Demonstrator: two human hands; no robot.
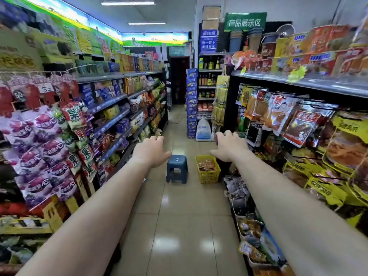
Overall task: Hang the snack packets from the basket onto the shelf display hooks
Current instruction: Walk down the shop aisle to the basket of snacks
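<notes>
My left hand (154,150) and right hand (229,146) extend forward, fingers loosely curled, holding nothing. The yellow basket (208,177) containing snack packets (207,165) stands on the floor beside a blue stool (177,168).

The right hand (229,145) hides one corner of the yellow plastic mesh basket (208,174); its brown snack packets (207,165) blur together.

Yellow basket (208,172) on floor, frame centre, upright, holding reddish-brown snack packets (207,166); display hooks (318,106) right.
</notes>
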